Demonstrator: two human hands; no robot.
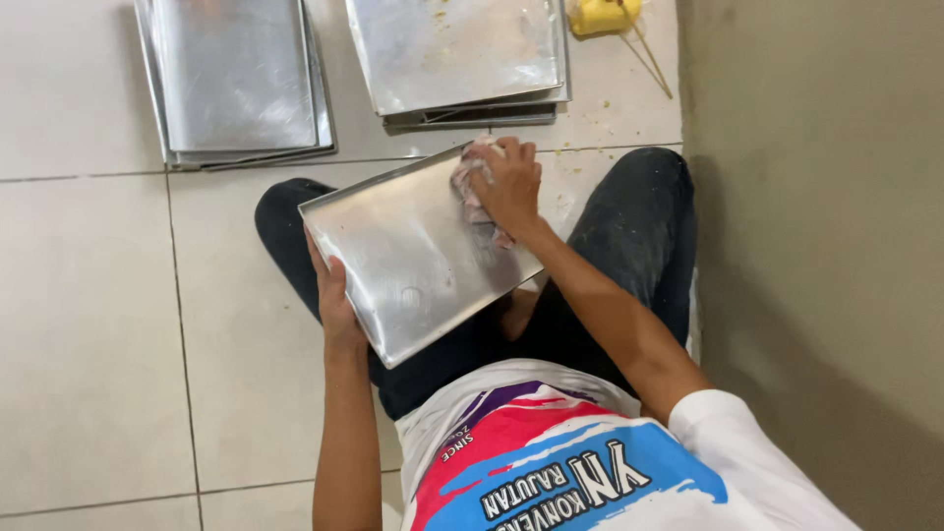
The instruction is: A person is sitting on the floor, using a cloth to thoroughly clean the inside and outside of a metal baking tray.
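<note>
The person sits cross-legged on the floor (88, 344), in dark trousers and a white shirt with a bright print. A metal tray (418, 261) rests tilted across the lap, its flat shiny face turned up towards them. The left hand (332, 295) grips the tray's near left edge, fingers curled under the rim and the thumb side along it, so the tray sits just to the right of that hand. The right hand (506, 182) lies on top of the tray at its far right corner, fingers closed over a crumpled pinkish cloth (474, 197) and pressing it down on the metal. The cloth is bunched between palm and tray, part of it sticking out below the hand.

Further out on the pale tiles, two stacks of the same trays lie flat: the left stack (236, 84) looks clean, the right stack (457, 54) has crumbs scattered on its top sheet. Beyond that stack, by the grey wall (816, 197), sits a yellow lump (602, 15) with thin sticks (651, 54) beside it. Small crumbs dot the tiles near the person's right knee.
</note>
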